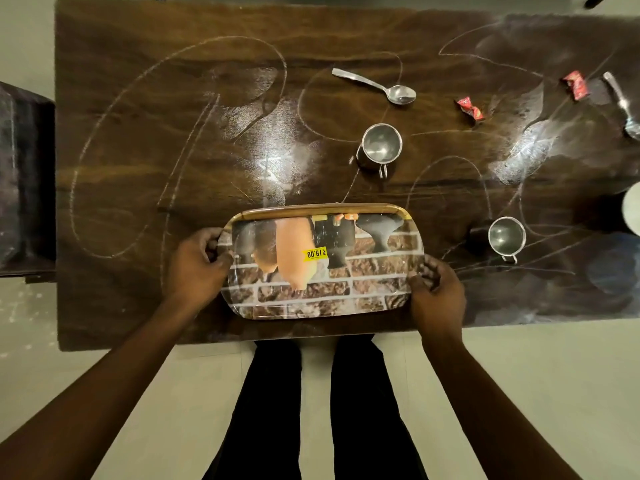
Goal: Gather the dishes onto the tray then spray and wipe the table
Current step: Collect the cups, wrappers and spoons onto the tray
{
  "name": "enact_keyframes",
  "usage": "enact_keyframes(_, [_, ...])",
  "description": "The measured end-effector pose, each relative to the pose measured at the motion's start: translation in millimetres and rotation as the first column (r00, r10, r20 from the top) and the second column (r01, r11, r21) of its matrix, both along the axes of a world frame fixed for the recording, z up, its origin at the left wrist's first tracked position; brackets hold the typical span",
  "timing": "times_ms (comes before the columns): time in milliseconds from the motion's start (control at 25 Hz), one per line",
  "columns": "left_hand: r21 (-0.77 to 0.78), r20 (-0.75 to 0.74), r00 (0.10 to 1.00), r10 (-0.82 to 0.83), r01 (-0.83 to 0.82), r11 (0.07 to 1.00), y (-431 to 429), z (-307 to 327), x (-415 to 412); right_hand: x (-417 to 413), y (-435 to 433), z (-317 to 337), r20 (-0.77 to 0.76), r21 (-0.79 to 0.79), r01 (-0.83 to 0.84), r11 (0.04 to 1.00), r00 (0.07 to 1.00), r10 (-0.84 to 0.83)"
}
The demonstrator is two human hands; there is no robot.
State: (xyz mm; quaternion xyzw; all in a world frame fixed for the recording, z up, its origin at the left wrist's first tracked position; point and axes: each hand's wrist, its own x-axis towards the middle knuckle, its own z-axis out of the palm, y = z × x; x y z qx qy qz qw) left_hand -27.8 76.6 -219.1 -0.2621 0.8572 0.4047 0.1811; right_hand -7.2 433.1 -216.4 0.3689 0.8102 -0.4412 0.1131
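A printed tray (374, 292) with a yellow price sticker lies at the near edge of the dark wooden table (138, 150). My left hand (197, 268) grips its left end and my right hand (438, 296) grips its right end. Nothing rests on the tray. One steel cup (381, 147) stands beyond the tray, and a second steel cup (506, 237) stands to its right. A steel spoon (377, 85) lies farther back. Another spoon (623, 105) lies at the far right edge of the view.
Two red wrappers (470, 109) (576, 85) lie on the right part of the table. White chalky scribbles and smears cover the tabletop. A pale round object (632, 209) shows at the right edge. A dark seat (20, 174) stands to the left.
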Motion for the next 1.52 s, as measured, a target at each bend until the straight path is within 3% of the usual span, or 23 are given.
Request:
enact_keyframes(120, [-0.081, 0.029, 0.998, -0.061, 0.063, 0.995, 0, 10, 0, 3, 3, -1, 0.007, 0.014, -0.02, 1.0, 1.0, 0.02])
enact_keyframes(200, [-0.193, -0.02, 0.998, -0.054, 0.049, 0.98, 3, 20, -7, 0, 5, 4, -0.004, 0.04, -0.076, 0.996, 0.997, 0.077])
enact_keyframes(280, [-0.209, -0.127, 0.992, -0.014, -0.013, 0.978, 20, 28, -25, -12, 7, 14, -0.095, 0.093, -0.171, 0.981, 0.979, 0.18])
enact_keyframes(400, [0.056, -0.268, 0.96, 0.08, -0.067, 0.996, 72, 27, -71, -60, 1, 30, -0.256, -0.003, -0.23, 0.973, 0.941, 0.222])
enact_keyframes(520, [0.384, -0.177, 0.961, 0.212, -0.131, 0.914, 132, 16, -117, -124, -4, 19, -0.243, -0.202, -0.235, 0.951, 0.952, 0.184])
enact_keyframes(680, [0.567, -0.007, 0.955, 0.297, -0.241, 0.788, 185, -3, -146, -180, -10, -4, -0.203, -0.312, -0.267, 0.912, 0.956, 0.211])
enact_keyframes(840, [0.59, 0.015, 0.944, 0.331, -0.275, 0.759, 202, -16, -154, -192, -17, -14, -0.218, -0.31, -0.367, 0.877, 0.925, 0.311])
enact_keyframes(960, [0.577, 0.009, 0.924, 0.381, -0.316, 0.753, 204, -14, -155, -187, -22, -16, -0.205, -0.347, -0.3, 0.889, 0.949, 0.24])
enact_keyframes(1080, [0.586, -0.023, 0.891, 0.454, -0.356, 0.728, 188, 0, -146, -172, -39, -1, -0.308, -0.338, -0.3, 0.892, 0.931, 0.197])
enact_keyframes(1280, [0.577, -0.135, 0.832, 0.539, -0.376, 0.725, 128, 36, -76, -110, -100, 21, -0.365, -0.47, -0.339, 0.815, 0.915, 0.171])
enact_keyframes(1520, [0.455, -0.019, 0.8, 0.6, -0.527, 0.717, 66, 27, 15, -28, -166, 7, -0.226, -0.44, -0.377, 0.815, 0.925, 0.306])
